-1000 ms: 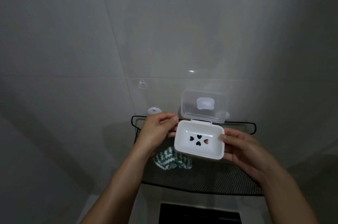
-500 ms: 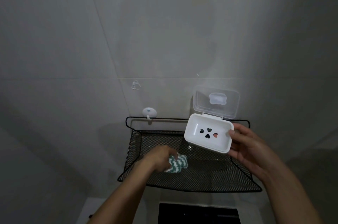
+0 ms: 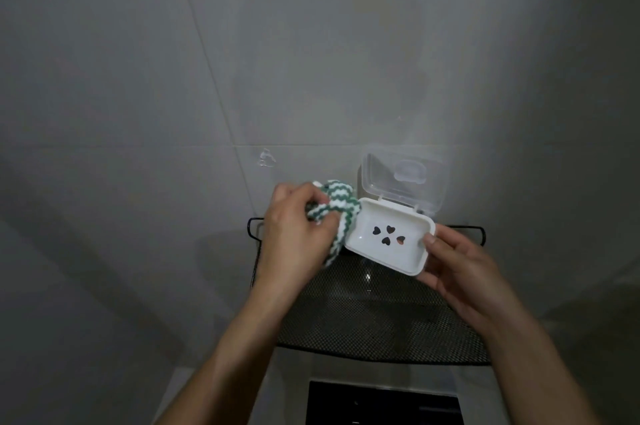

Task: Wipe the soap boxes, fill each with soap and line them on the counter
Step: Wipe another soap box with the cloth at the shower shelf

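A white soap box [image 3: 388, 253] with heart-shaped drain holes is held up in front of the wall, its clear lid [image 3: 403, 182] hinged open and standing upright behind it. My right hand [image 3: 457, 268] grips the box by its right end, thumb on the rim. My left hand [image 3: 298, 237] grips a bunched green and white zigzag cloth [image 3: 334, 208] against the box's left edge. The box holds no soap.
A black mesh wire shelf [image 3: 374, 327] is fixed to the grey tiled wall below my hands. A clear stick-on hook [image 3: 266, 158] sits on the wall above the cloth. A dark panel [image 3: 381, 404] lies at the bottom edge.
My left hand let go of the box, reached down to the shelf, took the cloth and lifted it up to the box's left edge. My right hand kept holding the box.
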The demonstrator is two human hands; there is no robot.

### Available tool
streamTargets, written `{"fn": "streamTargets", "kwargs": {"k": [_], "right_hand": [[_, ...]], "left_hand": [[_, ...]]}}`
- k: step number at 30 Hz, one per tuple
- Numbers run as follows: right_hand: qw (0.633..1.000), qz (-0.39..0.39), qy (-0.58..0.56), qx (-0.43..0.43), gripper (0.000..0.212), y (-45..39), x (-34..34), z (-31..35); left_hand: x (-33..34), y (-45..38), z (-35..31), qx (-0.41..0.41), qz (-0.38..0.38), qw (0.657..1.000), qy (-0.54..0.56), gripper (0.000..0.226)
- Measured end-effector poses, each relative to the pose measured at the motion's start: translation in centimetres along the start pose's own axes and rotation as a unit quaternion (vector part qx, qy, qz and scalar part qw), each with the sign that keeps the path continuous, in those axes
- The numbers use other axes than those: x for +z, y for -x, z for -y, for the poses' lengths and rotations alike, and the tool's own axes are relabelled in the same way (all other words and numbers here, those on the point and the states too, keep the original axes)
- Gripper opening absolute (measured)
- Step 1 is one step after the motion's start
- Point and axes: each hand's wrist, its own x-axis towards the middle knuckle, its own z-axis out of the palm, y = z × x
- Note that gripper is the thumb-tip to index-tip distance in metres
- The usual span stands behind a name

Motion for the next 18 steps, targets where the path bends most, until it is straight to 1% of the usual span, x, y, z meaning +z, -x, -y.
{"fn": "streamTargets", "kwargs": {"k": [3,5,7,8,10,12,15,16,18], "right_hand": [[1.0,0.014,0.003,-0.008,0.039,-0.3,1.3,-0.2],[1.0,0.023,0.001,-0.017,0.037,-0.4,1.8,-0.2],[0.999,0.025,0.0,-0.026,0.034,-0.6,2.2,-0.3],[0.999,0.024,-0.002,-0.03,0.033,-0.7,2.3,-0.3],[0.999,0.016,-0.007,-0.039,0.031,-0.7,2.5,-0.4],[0.999,0.011,-0.011,-0.044,0.031,-0.7,2.4,-0.8],[0.999,0.012,-0.023,-0.04,0.033,-0.5,2.4,-1.3],[0.999,0.014,-0.027,-0.037,0.034,-0.4,2.4,-1.5],[0.999,0.017,-0.035,-0.033,0.036,-0.4,2.6,-1.7]], "left_hand": [[1.6,0.5,-1.3,0.051,0.003,0.998,-0.042,0.015],[2.7,0.5,-1.8,0.096,-0.003,0.991,-0.088,0.024],[3.4,0.3,-2.0,0.113,-0.003,0.985,-0.131,0.036],[3.7,0.3,-2.0,0.112,0.0,0.982,-0.15,0.038],[4.1,0.3,-2.2,0.111,0.006,0.973,-0.202,0.03],[4.3,0.5,-2.5,0.113,-0.005,0.961,-0.253,0.018],[4.7,0.7,-2.5,0.105,-0.016,0.954,-0.282,0.006],[4.8,0.7,-2.6,0.099,-0.014,0.954,-0.284,0.004],[5.2,1.0,-2.8,0.087,-0.004,0.957,-0.277,0.009]]}}
